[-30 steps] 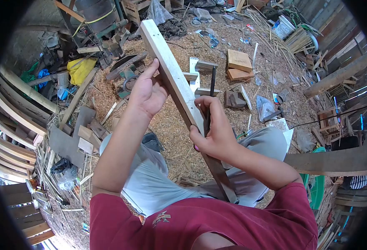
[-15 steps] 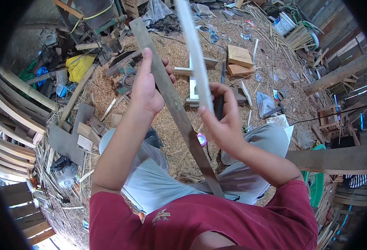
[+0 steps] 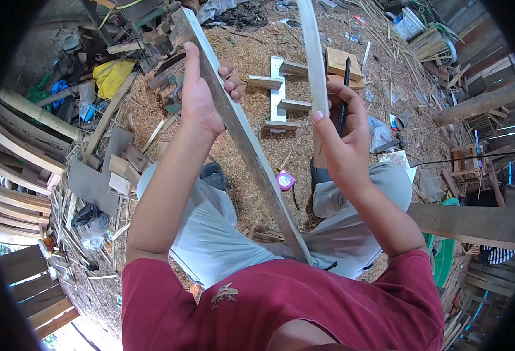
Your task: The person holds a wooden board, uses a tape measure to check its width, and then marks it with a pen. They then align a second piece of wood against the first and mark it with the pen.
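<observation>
My left hand [image 3: 202, 93] grips a long wooden plank [image 3: 251, 149] near its upper end, thumb along one face and fingertips round the other side. The plank slants down across the view to my lap. In my right hand [image 3: 349, 131], a thin pale wooden strip [image 3: 315, 52] stands between thumb and fingers, its top running out of view. A black pen [image 3: 345, 88] is also tucked between the fingers of that hand. Beyond both hands, a white slat with several short wooden crosspieces [image 3: 277, 93] lies on the sawdust. A pink tape measure [image 3: 285, 180] rests between my legs.
Wood blocks [image 3: 343, 63] lie past my right hand. Left of me are a yellow sack [image 3: 113, 79], offcuts and a grey sheet [image 3: 98, 175]. A plank [image 3: 471, 225] juts in at the right, above a green plastic item [image 3: 445, 257]. Shavings cover the floor.
My right hand has moved right and away from me with the strip and pen. The plank in my left hand has shifted slightly left and turned, showing its narrow edge.
</observation>
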Demonstrator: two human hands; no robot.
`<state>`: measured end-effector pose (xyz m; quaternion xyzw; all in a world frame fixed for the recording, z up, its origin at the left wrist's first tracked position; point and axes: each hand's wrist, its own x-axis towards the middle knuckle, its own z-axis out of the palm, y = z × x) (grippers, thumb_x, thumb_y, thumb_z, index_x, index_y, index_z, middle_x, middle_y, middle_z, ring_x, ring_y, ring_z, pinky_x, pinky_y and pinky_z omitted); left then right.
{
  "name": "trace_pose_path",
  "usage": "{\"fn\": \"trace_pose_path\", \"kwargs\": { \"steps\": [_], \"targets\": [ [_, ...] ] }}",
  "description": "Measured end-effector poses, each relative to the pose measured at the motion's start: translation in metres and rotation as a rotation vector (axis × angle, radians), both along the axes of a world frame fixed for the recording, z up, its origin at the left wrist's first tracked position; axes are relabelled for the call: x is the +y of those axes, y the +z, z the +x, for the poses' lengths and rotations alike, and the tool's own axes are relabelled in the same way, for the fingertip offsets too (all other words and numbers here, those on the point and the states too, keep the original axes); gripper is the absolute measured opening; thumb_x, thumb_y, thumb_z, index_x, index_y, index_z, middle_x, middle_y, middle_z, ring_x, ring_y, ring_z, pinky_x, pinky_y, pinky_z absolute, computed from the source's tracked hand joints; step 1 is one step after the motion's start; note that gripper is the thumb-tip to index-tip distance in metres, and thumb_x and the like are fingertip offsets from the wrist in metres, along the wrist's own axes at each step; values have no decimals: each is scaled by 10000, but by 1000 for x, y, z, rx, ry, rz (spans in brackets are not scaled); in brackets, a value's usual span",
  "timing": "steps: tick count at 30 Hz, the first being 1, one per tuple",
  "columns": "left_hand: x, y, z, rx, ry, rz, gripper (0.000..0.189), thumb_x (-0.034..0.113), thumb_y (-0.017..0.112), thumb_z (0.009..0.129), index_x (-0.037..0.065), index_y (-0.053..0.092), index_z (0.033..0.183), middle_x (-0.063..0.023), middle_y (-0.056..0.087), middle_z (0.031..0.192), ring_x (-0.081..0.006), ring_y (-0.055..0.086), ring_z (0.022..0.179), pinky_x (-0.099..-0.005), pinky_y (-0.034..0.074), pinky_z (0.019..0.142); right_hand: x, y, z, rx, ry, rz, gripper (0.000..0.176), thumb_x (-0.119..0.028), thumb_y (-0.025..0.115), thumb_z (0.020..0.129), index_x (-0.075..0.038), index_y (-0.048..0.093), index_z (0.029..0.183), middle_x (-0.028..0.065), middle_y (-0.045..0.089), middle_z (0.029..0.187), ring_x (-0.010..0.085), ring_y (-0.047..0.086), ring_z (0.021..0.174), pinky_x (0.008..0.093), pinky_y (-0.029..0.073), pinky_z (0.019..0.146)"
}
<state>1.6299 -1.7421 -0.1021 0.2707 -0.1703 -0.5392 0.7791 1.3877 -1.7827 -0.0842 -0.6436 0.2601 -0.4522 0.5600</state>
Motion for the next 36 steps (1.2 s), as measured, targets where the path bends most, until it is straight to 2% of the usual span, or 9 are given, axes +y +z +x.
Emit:
{"fn": "trace_pose_path", "kwargs": {
  "steps": [2, 5, 8, 11, 23, 26, 29, 30, 36],
  "targets": [
    [-3, 1, -3, -66, 22, -18, 609, 663, 337, 1037, 80, 510, 1073, -25, 492, 833, -150, 461, 662, -296, 442, 583, 1, 1, -1, 31, 6, -4, 482, -60, 669, 931, 20, 444, 1349, 37, 536, 1046, 88, 518, 922, 251, 457, 804],
    [-6, 19, -22, -139, 189, 67, 580, 624, 347, 1052, 73, 527, 1079, -53, 524, 893, -166, 490, 707, -303, 476, 629, 1, 1, -3, 47, 18, -21, 478, -58, 674, 927, 17, 456, 1345, 33, 539, 1041, 86, 520, 923, 254, 457, 809],
    [-10, 14, -21, -73, 181, 40, 563, 589, 357, 1064, 60, 551, 1086, -67, 540, 911, -175, 501, 749, -315, 483, 671, 1, 1, -4, 31, 26, -11, 474, -59, 677, 924, 14, 463, 1341, 27, 541, 1031, 84, 520, 917, 252, 456, 806],
    [-14, -1, -9, -11, 61, -60, 565, 574, 368, 1066, 45, 566, 1085, -58, 534, 896, -175, 494, 756, -331, 480, 690, 3, 2, -4, 9, 27, 19, 474, -60, 680, 923, 13, 467, 1339, 23, 543, 1025, 83, 520, 912, 249, 453, 803],
    [-14, -3, -11, -80, 151, 191, 530, 551, 470, 1045, 31, 564, 1087, -63, 551, 854, -185, 515, 699, -335, 493, 655, 2, -3, -4, 48, 6, 20, 464, -82, 700, 913, 7, 495, 1319, 16, 545, 1013, 83, 506, 901, 245, 438, 805],
    [-13, 3, -15, -100, 204, 262, 541, 589, 439, 1043, 60, 552, 1063, -62, 571, 866, -201, 579, 704, -380, 540, 672, 2, -1, -3, 47, 12, 28, 467, -85, 702, 910, 6, 496, 1319, 13, 540, 1010, 82, 502, 899, 242, 435, 806],
    [-13, -5, -14, -264, 278, 167, 566, 588, 349, 1067, 58, 548, 1080, -77, 593, 909, -210, 591, 717, -401, 543, 678, 0, -2, -4, 56, 8, 19, 470, -86, 703, 909, 8, 495, 1319, 11, 534, 1010, 81, 499, 899, 240, 434, 807],
    [-14, 1, -16, -271, 282, 229, 583, 568, 262, 1086, 57, 541, 1099, -82, 606, 933, -218, 599, 739, -416, 539, 701, 0, -2, -4, 58, 5, 15, 471, -87, 703, 908, 9, 495, 1319, 10, 533, 1011, 81, 499, 899, 240, 434, 808],
    [-11, -10, 1, -158, 122, 133, 576, 532, 199, 1100, 64, 535, 1099, -44, 585, 853, -208, 576, 735, -393, 502, 710, -1, -3, -4, 24, -1, 12, 478, -88, 704, 910, 18, 487, 1323, 17, 531, 1017, 86, 500, 907, 244, 439, 820]
  ]
}}
